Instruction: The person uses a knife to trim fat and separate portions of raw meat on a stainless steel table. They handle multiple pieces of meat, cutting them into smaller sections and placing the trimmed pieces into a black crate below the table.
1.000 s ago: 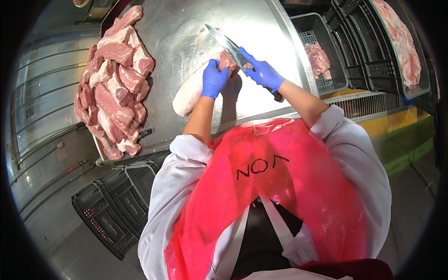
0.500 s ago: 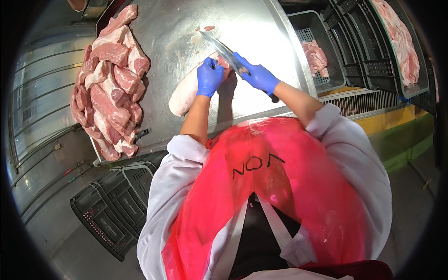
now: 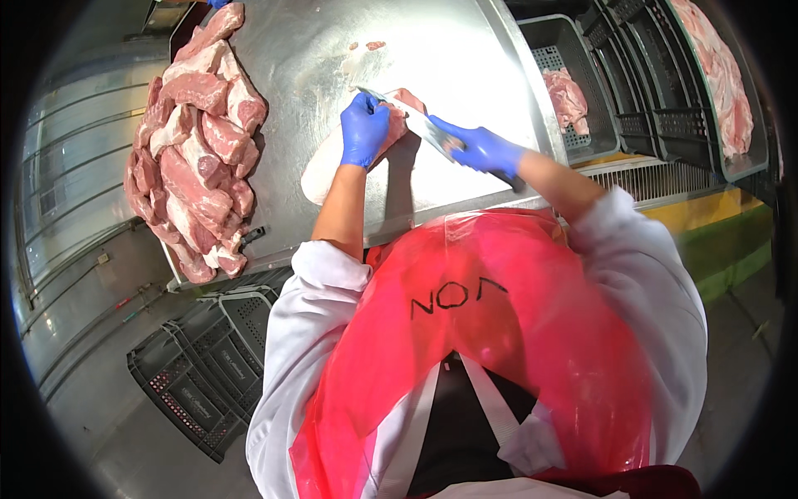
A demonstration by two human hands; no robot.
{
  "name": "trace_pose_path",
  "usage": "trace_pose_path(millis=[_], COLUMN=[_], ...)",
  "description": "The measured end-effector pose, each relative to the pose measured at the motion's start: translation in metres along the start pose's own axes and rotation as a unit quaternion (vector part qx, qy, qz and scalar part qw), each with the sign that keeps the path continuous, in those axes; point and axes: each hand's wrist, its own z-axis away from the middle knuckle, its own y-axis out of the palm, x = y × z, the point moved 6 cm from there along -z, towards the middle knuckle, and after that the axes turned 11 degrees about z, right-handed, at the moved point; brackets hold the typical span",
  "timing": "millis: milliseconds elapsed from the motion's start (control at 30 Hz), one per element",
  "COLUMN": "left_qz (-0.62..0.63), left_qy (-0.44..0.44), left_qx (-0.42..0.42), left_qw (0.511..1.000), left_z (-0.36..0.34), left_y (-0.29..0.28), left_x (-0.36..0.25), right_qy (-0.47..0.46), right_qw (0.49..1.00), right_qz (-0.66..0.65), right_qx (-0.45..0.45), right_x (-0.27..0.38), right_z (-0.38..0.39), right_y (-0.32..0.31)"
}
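A long pale piece of raw meat point(image 3: 320, 176) lies on the metal table. My left hand point(image 3: 364, 130), in a blue glove, rests over it with fingers curled closed on its upper part. To the right, my gloved right hand point(image 3: 484, 152) is closed around the handle of a knife point(image 3: 413, 119). The blade slants up and left across the meat's far end, and its tip is close to my left fingers. Reddish flesh shows beside the blade. My left fingertips are partly hidden.
A heap of raw meat pieces point(image 3: 195, 154) covers the left of the metal table point(image 3: 291, 66). Small scraps point(image 3: 376, 45) lie farther back. Dark crates with meat point(image 3: 567, 104) stand on the right, stacked crates point(image 3: 204, 374) at lower left. A blue glove point(image 3: 218, 3) shows at the top edge.
My right hand has drawn the knife right and slightly nearer, its tip now close to my left hand. My left hand has shifted slightly left. The blue glove has appeared at the top edge.
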Motion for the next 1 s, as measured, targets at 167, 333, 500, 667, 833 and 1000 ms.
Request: trace_pose_path(millis=[167, 333, 500, 667, 833, 1000], left_qz=[0.072, 0.042, 0.131, 0.133, 0.156, 0.025], left_qy=[0.041, 0.018, 0.017, 0.066, 0.052, 0.013], left_qx=[0.005, -0.011, -0.055, -0.039, -0.158, -0.091], left_qw=[0.997, 0.999, 0.990, 0.988, 0.974, 0.995], left_z=[0.005, -0.004, 0.009, 0.009, 0.007, 0.080], left_y=[0.001, -0.016, -0.023, -0.020, -0.059, -0.051], left_x=[-0.003, 0.002, 0.018, -0.019, 0.045, 0.050], right_qy=[0.007, -0.010, -0.019, 0.033, -0.001, -0.027], right_qw=[1.000, 0.999, 0.997, 0.999, 0.993, 0.983], right_qz=[-0.011, -0.040, -0.017, 0.009, 0.117, 0.126], right_qx=[0.011, -0.012, 0.070, -0.021, -0.012, -0.133], right_x=[0.011, 0.037, 0.016, 0.051, 0.001, -0.014], right_z=[-0.032, -0.041, 0.012, -0.072, 0.036, 0.112], right_y=[-0.005, -0.010, 0.000, -0.004, 0.035, -0.072])
